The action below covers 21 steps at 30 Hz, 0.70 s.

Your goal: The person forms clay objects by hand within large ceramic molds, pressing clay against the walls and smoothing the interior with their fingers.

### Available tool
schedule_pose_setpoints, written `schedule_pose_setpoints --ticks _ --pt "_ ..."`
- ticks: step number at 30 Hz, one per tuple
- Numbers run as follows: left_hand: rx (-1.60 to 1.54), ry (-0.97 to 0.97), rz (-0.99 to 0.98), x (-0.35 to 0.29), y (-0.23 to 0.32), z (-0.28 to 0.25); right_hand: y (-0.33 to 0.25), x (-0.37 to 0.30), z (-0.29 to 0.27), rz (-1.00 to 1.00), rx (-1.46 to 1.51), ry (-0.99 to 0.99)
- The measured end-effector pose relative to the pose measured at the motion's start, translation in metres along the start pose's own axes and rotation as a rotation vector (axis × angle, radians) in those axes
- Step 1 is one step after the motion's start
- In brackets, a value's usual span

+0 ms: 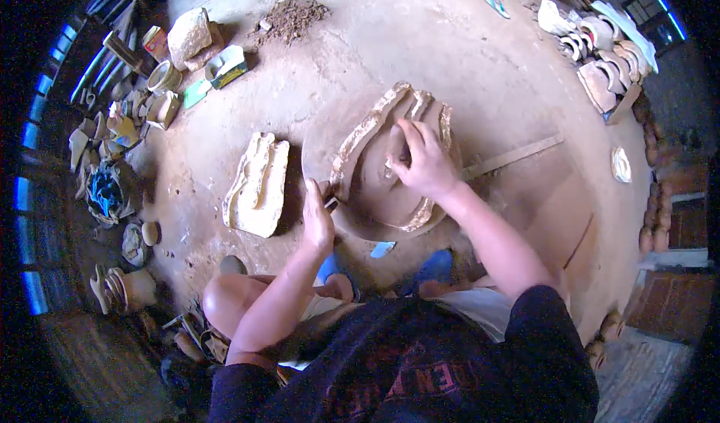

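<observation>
A large pale plaster mould [352, 144] with a rough, broken-looking rim rests on a round board [319, 142] in front of me. Its hollow is lined with brown clay. My right hand [427, 160] reaches over the hollow, its fingers closed on a brown lump of clay [396, 144]. Beside the mould's near left rim, my left hand [319, 217] is held edge-on with its fingers stretched out. A small dark piece [331, 204] shows next to those fingers; its kind is unclear.
Left of the board lies a second plaster mould piece [259, 187]. A flat wooden strip [517, 155] sticks out to the right. Crumbled clay [292, 19] is heaped at the back. Containers [165, 78] crowd the left; curved mould pieces [607, 70] are stacked far right.
</observation>
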<state>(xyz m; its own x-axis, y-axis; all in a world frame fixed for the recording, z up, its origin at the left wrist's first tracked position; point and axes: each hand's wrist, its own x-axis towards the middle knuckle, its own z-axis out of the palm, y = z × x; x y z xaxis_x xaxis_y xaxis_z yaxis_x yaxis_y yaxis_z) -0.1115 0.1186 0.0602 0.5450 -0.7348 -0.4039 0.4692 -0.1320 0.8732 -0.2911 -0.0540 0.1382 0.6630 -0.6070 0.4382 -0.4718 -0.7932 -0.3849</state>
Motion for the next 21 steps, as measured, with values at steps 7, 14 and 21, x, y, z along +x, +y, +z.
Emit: schedule_pose_setpoints --ticks 7,14,21 --pt "0.759 -0.392 0.594 -0.079 0.026 0.063 -0.069 -0.065 -0.009 1.034 1.651 -0.098" --pt "1.099 -0.552 1.055 -0.09 0.02 0.056 -0.044 -0.079 -0.031 0.912 1.254 -0.049" --pt "-0.314 -0.131 0.185 -0.048 0.059 0.068 -0.041 -0.042 -0.087 0.238 0.75 0.547"
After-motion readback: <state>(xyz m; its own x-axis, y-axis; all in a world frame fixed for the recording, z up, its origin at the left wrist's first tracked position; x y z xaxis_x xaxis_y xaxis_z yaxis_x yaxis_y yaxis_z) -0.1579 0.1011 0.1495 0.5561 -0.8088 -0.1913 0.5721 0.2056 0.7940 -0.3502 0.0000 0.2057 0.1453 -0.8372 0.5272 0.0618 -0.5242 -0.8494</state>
